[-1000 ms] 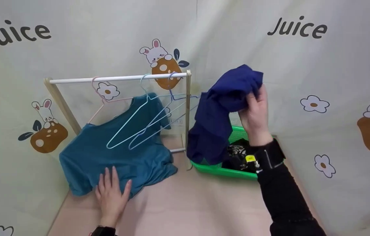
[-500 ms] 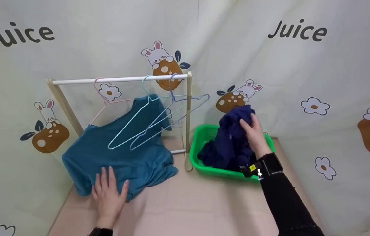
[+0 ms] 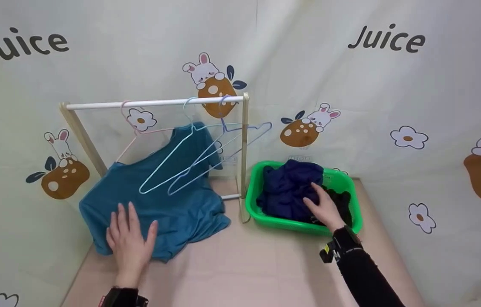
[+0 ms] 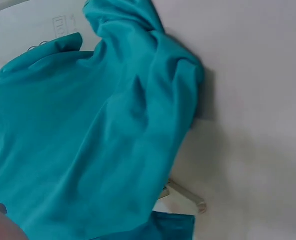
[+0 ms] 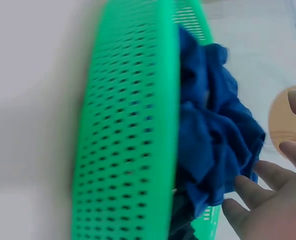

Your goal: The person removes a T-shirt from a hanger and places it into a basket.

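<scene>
A teal T-shirt (image 3: 151,192) hangs from a pink hanger (image 3: 127,147) on the rack, its lower part spread on the table. My left hand (image 3: 129,247) is over the shirt's lower left part with fingers straight; whether it touches the cloth I cannot tell. In the left wrist view the teal shirt (image 4: 88,140) fills much of the picture. A crumpled navy blue garment (image 3: 289,187) lies in the green basket (image 3: 283,224), beside a black garment (image 3: 342,207). My right hand (image 3: 325,209) is just above the basket, fingers spread and holding nothing, close to the navy cloth (image 5: 212,130).
A small clothes rack with a white rail (image 3: 155,102) and wooden posts stands on the pink table (image 3: 240,264). A mint hanger (image 3: 165,164) and a purple hanger (image 3: 251,143) hang from its right part. A printed curtain (image 3: 308,64) surrounds the table.
My right hand has lowered the navy garment into the green basket and let go of it. The left hand has shifted slightly left and up over the teal shirt.
</scene>
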### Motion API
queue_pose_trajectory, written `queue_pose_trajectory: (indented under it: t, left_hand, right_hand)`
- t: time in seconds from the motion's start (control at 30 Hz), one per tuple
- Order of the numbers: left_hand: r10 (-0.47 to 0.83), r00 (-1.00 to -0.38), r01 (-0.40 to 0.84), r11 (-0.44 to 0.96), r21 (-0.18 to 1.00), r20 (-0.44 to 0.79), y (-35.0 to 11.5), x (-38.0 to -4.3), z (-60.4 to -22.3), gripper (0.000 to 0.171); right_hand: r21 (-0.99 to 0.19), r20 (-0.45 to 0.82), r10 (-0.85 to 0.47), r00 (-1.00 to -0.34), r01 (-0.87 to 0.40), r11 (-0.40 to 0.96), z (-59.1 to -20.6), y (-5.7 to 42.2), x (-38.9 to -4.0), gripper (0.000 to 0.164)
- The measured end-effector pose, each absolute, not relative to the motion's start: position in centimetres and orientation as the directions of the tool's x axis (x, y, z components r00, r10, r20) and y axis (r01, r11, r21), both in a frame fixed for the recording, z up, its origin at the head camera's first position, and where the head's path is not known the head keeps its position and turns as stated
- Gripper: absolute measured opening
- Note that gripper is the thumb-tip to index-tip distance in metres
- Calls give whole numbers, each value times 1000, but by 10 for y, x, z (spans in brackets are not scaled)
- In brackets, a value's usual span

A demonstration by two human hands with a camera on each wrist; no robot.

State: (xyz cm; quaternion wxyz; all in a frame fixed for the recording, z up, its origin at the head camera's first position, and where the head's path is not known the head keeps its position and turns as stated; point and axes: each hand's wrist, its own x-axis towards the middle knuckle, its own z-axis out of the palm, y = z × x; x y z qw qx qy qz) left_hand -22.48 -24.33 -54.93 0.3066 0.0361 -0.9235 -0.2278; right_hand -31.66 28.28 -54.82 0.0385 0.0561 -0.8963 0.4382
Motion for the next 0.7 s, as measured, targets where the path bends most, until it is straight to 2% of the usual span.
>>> queue_pose_trajectory:
  t: [0.1, 0.3, 0.47, 0.7]
  left_hand:
    - [-200, -789, 96, 893, 439, 581, -247, -229, -539, 82]
    - [-188, -758, 122, 899, 420, 624, -251, -239, -519, 82]
    - [-188, -751, 120, 904, 410, 633, -252, -248, -501, 81]
    - [-179, -753, 122, 908, 401, 633, -251, -259, -477, 83]
  right_hand:
    - [-704, 173, -84, -981, -183, 687, -558, 280, -314, 68]
    - [-621, 235, -98, -967, -227, 750, -572, 275, -307, 68]
    - [-559, 313, -101, -944, -269, 784, -583, 273, -303, 66]
    - [-519, 350, -102, -931, -284, 806, -592, 269, -292, 64]
